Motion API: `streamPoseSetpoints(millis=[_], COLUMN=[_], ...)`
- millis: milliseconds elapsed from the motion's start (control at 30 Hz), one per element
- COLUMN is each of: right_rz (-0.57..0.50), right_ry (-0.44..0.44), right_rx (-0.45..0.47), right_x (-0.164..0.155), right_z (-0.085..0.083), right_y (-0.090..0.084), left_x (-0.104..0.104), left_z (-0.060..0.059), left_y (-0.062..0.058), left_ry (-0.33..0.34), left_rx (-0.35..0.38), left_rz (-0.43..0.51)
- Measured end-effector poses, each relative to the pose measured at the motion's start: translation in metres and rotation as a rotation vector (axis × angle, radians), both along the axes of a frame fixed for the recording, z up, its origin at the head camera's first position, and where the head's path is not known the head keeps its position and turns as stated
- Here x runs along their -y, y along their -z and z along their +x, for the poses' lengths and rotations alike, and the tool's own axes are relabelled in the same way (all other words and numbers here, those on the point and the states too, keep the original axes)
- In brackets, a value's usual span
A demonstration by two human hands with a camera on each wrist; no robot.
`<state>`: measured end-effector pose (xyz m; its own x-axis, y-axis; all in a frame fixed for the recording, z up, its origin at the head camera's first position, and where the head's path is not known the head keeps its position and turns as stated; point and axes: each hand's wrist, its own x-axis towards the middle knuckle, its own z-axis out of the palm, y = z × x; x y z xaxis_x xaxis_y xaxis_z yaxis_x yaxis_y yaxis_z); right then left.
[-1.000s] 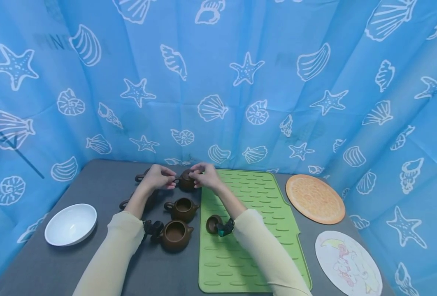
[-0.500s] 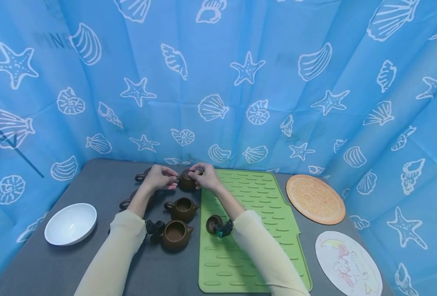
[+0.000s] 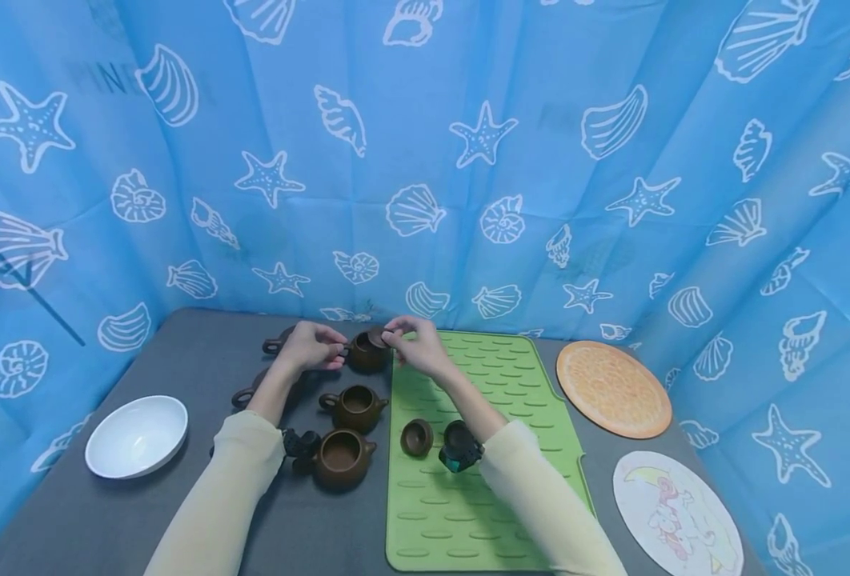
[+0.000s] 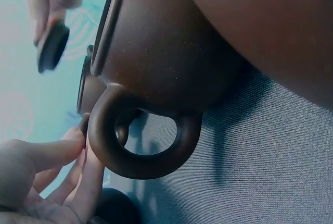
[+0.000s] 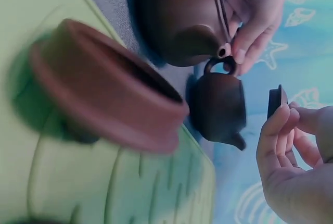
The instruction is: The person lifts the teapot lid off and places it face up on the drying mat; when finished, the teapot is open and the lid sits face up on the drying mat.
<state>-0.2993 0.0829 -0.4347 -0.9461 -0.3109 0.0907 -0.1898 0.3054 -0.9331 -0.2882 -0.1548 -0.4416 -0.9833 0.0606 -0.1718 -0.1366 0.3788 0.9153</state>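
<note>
My left hand (image 3: 312, 346) pinches the handle of the farthest brown teapot (image 3: 367, 360), which stands upright beside the green mat. In my right hand (image 3: 418, 346) is a small brown teapot lid (image 3: 378, 337), pinched between thumb and fingers. The right wrist view shows that lid (image 5: 276, 100) apart from the lidless teapot (image 5: 218, 107) and tipped on edge. Nearer stand two lidless teapots, a middle teapot (image 3: 356, 412) and a front teapot (image 3: 338, 472). Another teapot lid (image 3: 416, 438) lies hollow side up on the mat's left part.
Two more teapots, mostly hidden by my left hand and arm, show a far handle (image 3: 272, 346) and a nearer handle (image 3: 242, 397). The green mat (image 3: 483, 512) lies right of centre. A white bowl (image 3: 137, 436) stands left; an orange round mat (image 3: 612, 388) and a white round mat (image 3: 677, 512) lie right.
My right hand has lifted the lid off the far teapot and moved a little to the right, so the pot's opening now shows. My left hand stays at the handle.
</note>
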Motion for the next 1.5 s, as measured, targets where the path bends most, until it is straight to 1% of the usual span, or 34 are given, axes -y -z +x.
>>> streamPoseSetpoints(millis=[233, 500, 633, 867, 1000, 1067, 1167, 1267, 1400, 1500], right_rz=[0.023, 0.065, 0.075, 0.053, 0.023, 0.016, 0.02, 0.002, -0.035, -0.041], right_ry=[-0.081, -0.082, -0.091, -0.076, -0.099, -0.136, -0.194, -0.241, -0.239, -0.217], right_rx=[0.005, 0.053, 0.038, 0.066, 0.074, 0.08, 0.107, 0.144, 0.198, 0.207], right_x=[-0.037, -0.079, -0.093, -0.116, -0.129, -0.135, -0.142, -0.148, -0.155, -0.161], right_z=[0.025, 0.055, 0.066, 0.087, 0.098, 0.103, 0.111, 0.118, 0.126, 0.13], right_y=[-0.014, -0.022, -0.022, -0.019, -0.018, -0.017, -0.018, -0.017, -0.013, -0.009], left_x=[0.0, 0.002, 0.004, 0.005, 0.003, 0.003, 0.004, 0.004, 0.003, 0.003], left_z=[0.004, 0.005, 0.006, 0.005, 0.006, 0.007, 0.007, 0.007, 0.005, 0.005], left_y=[0.001, 0.003, 0.004, 0.005, 0.003, 0.001, 0.0, -0.001, 0.0, 0.0], left_ry=[0.001, 0.005, -0.006, 0.006, 0.017, 0.019, 0.014, 0.013, 0.02, 0.02], left_rx=[-0.002, 0.005, 0.004, -0.003, -0.006, -0.014, -0.023, -0.028, -0.031, -0.03], left_rz=[-0.002, -0.004, -0.006, 0.004, 0.01, 0.009, 0.003, 0.0, -0.002, -0.007])
